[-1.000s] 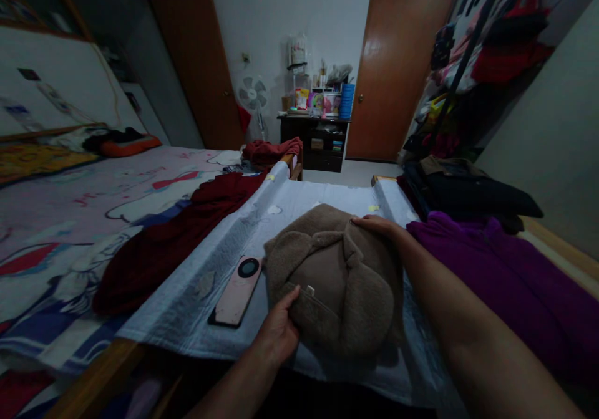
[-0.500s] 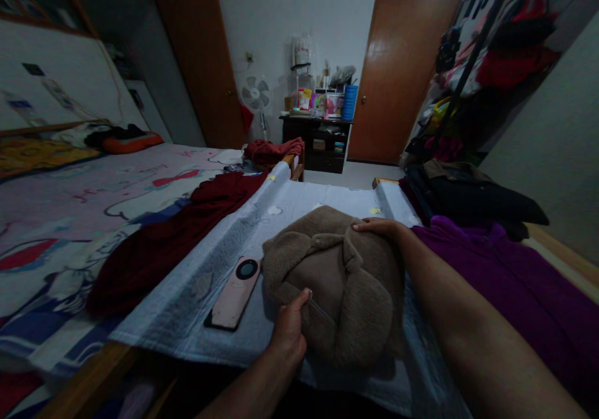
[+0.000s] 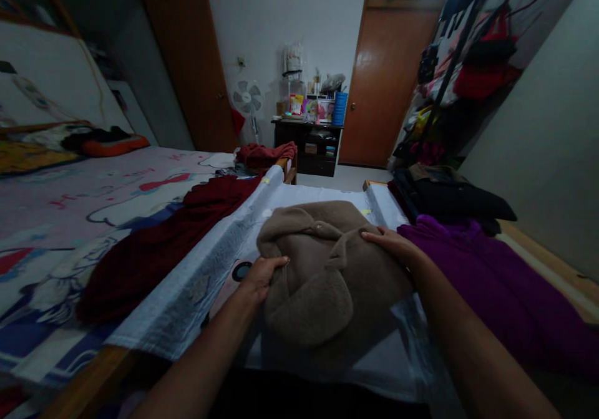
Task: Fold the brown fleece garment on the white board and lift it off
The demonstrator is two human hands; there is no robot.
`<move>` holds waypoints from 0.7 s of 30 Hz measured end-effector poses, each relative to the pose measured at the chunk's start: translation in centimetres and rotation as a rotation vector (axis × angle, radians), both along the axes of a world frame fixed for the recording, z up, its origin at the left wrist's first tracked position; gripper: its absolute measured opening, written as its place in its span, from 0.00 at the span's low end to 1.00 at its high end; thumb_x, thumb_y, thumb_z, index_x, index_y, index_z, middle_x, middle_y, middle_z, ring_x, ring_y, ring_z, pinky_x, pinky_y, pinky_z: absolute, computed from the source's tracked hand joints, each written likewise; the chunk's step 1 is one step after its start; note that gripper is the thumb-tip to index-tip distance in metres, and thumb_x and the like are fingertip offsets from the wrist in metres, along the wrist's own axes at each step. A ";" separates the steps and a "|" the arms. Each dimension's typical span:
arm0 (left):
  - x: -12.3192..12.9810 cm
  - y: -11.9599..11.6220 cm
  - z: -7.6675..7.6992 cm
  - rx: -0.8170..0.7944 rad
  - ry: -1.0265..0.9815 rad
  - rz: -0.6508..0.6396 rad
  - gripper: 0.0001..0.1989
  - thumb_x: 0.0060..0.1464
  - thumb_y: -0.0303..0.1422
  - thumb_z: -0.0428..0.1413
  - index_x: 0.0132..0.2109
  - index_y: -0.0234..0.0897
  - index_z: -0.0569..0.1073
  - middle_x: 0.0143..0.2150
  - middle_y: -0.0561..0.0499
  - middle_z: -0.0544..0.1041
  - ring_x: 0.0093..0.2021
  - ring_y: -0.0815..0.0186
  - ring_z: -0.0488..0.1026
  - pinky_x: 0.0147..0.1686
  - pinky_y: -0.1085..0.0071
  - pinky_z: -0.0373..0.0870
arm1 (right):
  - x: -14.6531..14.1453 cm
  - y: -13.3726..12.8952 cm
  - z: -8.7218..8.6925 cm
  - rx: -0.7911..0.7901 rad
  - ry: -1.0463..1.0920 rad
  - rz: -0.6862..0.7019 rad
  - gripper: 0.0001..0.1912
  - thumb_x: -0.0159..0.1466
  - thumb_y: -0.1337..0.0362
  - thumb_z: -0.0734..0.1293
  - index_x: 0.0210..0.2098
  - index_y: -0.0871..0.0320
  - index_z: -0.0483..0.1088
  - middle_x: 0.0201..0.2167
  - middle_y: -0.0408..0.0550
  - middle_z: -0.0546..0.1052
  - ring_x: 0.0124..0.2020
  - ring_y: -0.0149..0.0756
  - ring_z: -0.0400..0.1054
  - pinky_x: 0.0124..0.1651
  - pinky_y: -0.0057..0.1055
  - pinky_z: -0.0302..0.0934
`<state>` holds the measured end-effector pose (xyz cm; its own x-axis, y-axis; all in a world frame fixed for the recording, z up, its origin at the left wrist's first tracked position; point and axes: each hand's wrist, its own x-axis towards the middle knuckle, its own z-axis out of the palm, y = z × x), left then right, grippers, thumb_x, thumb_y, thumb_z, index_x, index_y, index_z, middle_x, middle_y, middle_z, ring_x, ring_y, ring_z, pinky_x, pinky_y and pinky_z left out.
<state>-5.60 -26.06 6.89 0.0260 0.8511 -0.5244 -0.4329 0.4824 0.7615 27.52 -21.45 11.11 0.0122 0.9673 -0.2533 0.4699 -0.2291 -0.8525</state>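
Note:
A brown fleecy garment [image 3: 322,269] lies bunched and folded over on the pale blue cloth [image 3: 299,193], its near edge slightly raised above a shadow. On its left side my left hand [image 3: 262,275] pinches the fabric, thumb on top. My right hand [image 3: 390,244] grips the garment's right side, with the thumb and fingertips over the fabric. Partly hidden behind my left forearm is a pink phone [image 3: 225,288] with a round black camera, lying left of the garment.
Dark red cloth [image 3: 173,238] lies on the patterned bed at left. At right are a purple garment [image 3: 486,282] and a stack of dark clothes [image 3: 453,194]. A wooden edge [image 3: 93,381] runs at lower left. A fan and dark cabinet [image 3: 306,148] stand behind.
My left hand has moved left and away from me, now partly covering the phone. The garment is spread wider, with its near edge lifted. The view has shifted slightly.

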 end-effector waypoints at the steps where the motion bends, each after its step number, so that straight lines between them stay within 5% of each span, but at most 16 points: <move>1: -0.8 1.1 0.3 -0.013 0.020 -0.061 0.11 0.43 0.21 0.58 0.38 0.30 0.76 0.28 0.44 0.80 0.26 0.57 0.78 0.32 0.59 0.77 | 0.0 -0.9 -0.1 -0.025 0.022 -0.011 0.37 0.53 0.44 0.71 0.55 0.58 0.67 0.52 0.58 0.74 0.48 0.48 0.71 0.50 0.41 0.66; 7: -3.8 7.8 2.3 -0.031 0.166 -0.457 0.13 0.40 0.25 0.62 0.38 0.29 0.77 0.29 0.42 0.80 0.27 0.55 0.77 0.34 0.59 0.76 | -1.3 -7.4 -0.8 -0.073 0.056 -0.171 0.54 0.53 0.42 0.70 0.68 0.58 0.44 0.62 0.63 0.63 0.56 0.51 0.66 0.50 0.39 0.67; 13: -2.1 11.8 4.7 0.108 0.251 -0.617 0.17 0.41 0.19 0.59 0.42 0.27 0.76 0.33 0.40 0.81 0.29 0.55 0.78 0.37 0.57 0.73 | -4.3 -13.0 -3.0 -0.081 0.303 -0.229 0.54 0.56 0.42 0.67 0.69 0.51 0.32 0.62 0.58 0.63 0.50 0.48 0.71 0.37 0.36 0.72; 16: -0.6 12.7 4.5 0.165 0.466 -0.590 0.08 0.49 0.19 0.53 0.37 0.21 0.74 0.29 0.45 0.79 0.31 0.57 0.78 0.38 0.59 0.71 | -5.2 -14.2 -4.6 -0.137 0.274 -0.213 0.55 0.56 0.41 0.65 0.69 0.53 0.28 0.56 0.58 0.69 0.44 0.46 0.74 0.32 0.35 0.71; 18: 0.0 13.2 3.6 0.222 0.672 -0.503 0.04 0.48 0.19 0.54 0.33 0.22 0.73 0.26 0.47 0.78 0.33 0.55 0.78 0.38 0.61 0.71 | -5.1 -14.4 -5.3 -0.159 0.179 -0.161 0.55 0.57 0.41 0.63 0.69 0.58 0.28 0.42 0.55 0.76 0.34 0.45 0.75 0.29 0.36 0.70; 21: 0.5 13.5 2.1 0.312 0.821 -0.383 0.15 0.36 0.17 0.62 0.35 0.29 0.74 0.34 0.43 0.80 0.43 0.49 0.76 0.42 0.62 0.71 | -3.9 -13.6 -5.1 -0.044 -0.142 -0.088 0.44 0.60 0.43 0.61 0.66 0.63 0.46 0.30 0.50 0.76 0.28 0.44 0.73 0.32 0.39 0.68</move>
<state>-5.08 -12.59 8.99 0.0565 0.9655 -0.2541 0.4385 0.2047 0.8751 23.59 -35.00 5.99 0.1353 0.9490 -0.2846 0.5612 -0.3102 -0.7673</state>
